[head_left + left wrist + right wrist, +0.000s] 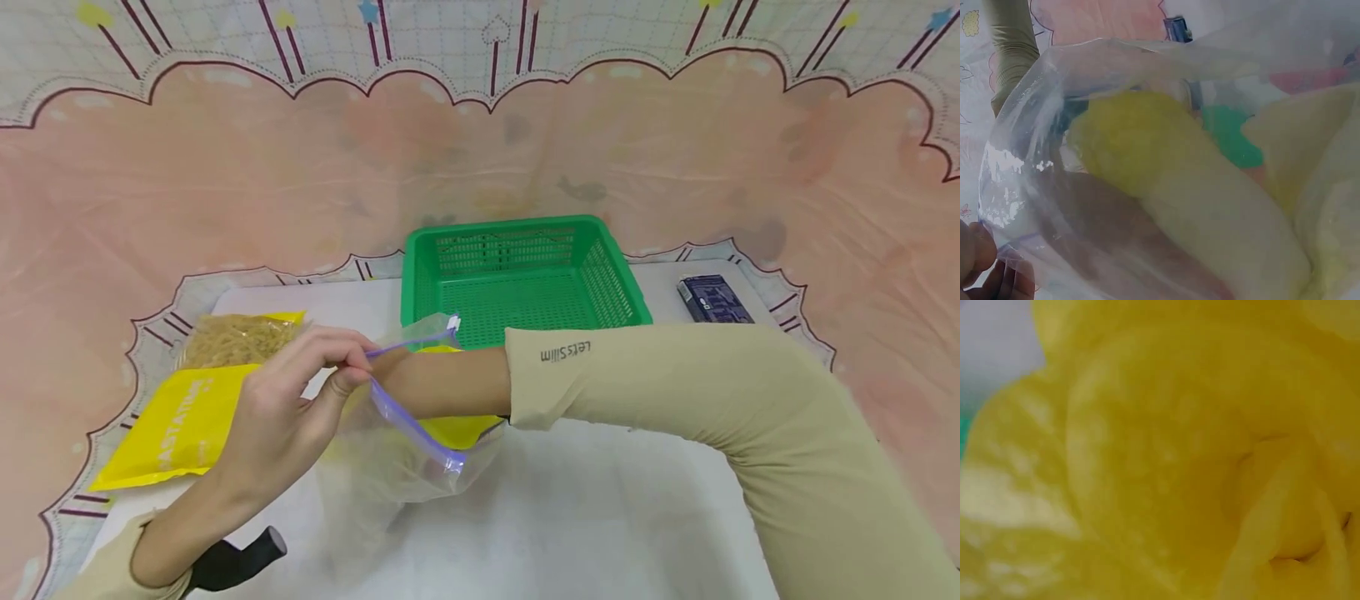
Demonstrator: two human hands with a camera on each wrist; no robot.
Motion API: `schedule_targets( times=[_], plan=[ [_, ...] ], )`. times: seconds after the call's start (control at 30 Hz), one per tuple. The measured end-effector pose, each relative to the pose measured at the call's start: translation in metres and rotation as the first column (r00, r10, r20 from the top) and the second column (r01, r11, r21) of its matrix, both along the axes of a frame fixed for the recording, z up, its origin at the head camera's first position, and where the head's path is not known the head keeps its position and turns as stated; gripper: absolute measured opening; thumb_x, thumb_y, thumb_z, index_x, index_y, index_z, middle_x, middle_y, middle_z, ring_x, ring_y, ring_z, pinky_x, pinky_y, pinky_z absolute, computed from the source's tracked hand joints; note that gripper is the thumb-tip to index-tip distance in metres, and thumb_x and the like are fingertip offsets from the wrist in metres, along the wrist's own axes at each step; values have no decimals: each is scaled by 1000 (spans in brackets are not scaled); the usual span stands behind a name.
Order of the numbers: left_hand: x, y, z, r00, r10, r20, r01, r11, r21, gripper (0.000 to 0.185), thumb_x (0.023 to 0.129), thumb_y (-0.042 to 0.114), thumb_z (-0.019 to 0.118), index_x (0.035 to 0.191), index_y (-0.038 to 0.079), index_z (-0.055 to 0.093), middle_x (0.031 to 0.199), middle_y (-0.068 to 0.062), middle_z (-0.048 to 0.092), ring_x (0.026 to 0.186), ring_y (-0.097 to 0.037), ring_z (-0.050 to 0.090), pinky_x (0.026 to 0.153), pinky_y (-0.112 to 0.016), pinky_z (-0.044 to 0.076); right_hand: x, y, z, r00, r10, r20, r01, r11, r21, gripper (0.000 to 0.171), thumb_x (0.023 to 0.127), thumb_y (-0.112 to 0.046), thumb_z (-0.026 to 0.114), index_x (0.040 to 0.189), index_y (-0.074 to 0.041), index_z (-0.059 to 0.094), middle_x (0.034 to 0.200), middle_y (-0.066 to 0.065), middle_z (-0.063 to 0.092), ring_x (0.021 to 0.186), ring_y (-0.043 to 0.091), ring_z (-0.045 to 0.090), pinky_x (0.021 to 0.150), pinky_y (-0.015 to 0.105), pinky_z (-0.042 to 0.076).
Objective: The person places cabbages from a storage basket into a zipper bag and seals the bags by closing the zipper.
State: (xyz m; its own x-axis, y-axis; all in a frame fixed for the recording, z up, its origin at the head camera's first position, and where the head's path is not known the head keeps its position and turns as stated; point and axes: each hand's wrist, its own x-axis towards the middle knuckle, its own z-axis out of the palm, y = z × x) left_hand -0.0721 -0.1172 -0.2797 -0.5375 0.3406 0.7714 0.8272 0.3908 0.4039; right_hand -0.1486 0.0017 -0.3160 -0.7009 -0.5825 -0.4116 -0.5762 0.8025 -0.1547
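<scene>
A clear zip bag (397, 450) lies on the table (600, 517) before a green basket (517, 279). The left hand (285, 408) pinches its rim open. The right hand is hidden inside with a yellow packet (457, 429); its grip cannot be told. The thin rim could slip free, closing the mouth.

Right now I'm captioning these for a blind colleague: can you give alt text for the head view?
The left hand pinches open the purple zip edge of a clear plastic bag while the right forearm reaches inside with a yellow packet. A yellow pasta packet lies left, a green basket behind.
</scene>
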Motion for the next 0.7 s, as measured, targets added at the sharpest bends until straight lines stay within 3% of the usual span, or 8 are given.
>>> schedule_targets(
  times=[0.07, 0.13, 0.23, 0.33, 0.5, 0.7],
  plan=[
    [-1, -1, -1, 1000, 11, 7, -11, 1000, 5, 28, 93, 27, 61, 85, 1, 65, 90, -8, 67, 90, -6, 62, 82, -8, 48, 8, 2, 18, 996, -80, 40, 79, 996, 35, 21, 103, -26, 45, 97, -12, 60, 82, -5, 50, 86, 10, 51, 77, 18, 42],
    [-2, -1, -2, 1000, 21, 9, -21, 1000, 11, 26, 92, 25, 62, 86, 1, 65, 90, -8, 66, 87, -8, 62, 81, -8, 48, 11, 3, 26, 975, -194, 107, 191, 981, 34, 24, 102, -33, 45, 96, -15, 60, 81, -5, 51, 86, 11, 53, 78, 21, 44],
    [-2, -2, -4, 999, 34, 12, -35, 999, 18, 25, 92, 24, 63, 85, 0, 64, 89, -7, 66, 84, -8, 60, 79, -8, 48, 9, 5, 27, 962, -220, 162, 220, 975, 20, 24, 102, -40, 43, 102, -21, 58, 83, -6, 53, 87, 11, 54, 80, 24, 44],
    [-1, -3, -6, 999, 43, 10, -44, 999, 18, 27, 93, 26, 62, 85, 1, 64, 90, -7, 66, 87, -6, 60, 79, -8, 47, 4, 6, 25, 978, -111, 178, 113, 994, -3, 23, 102, -40, 42, 110, -22, 55, 86, -6, 53, 85, 11, 52, 76, 23, 43],
    [-1, -3, -5, 999, 40, -12, -40, 999, 23, 31, 94, 29, 60, 85, 0, 66, 89, -8, 65, 93, -4, 61, 82, -8, 47, -1, 4, 25, 990, 98, 105, -98, 995, -2, 26, 103, -34, 42, 122, -20, 54, 102, -7, 55, 89, 7, 48, 75, 16, 41],
    [-1, -6, -6, 999, 35, -29, -34, 998, 47, 33, 94, 29, 61, 84, -2, 65, 86, -9, 65, 94, -5, 61, 83, -9, 48, -1, 0, 27, 985, 145, 93, -151, 987, 57, 31, 101, -26, 46, 132, -20, 50, 104, -3, 58, 89, 9, 52, 76, 17, 45]
  ],
)
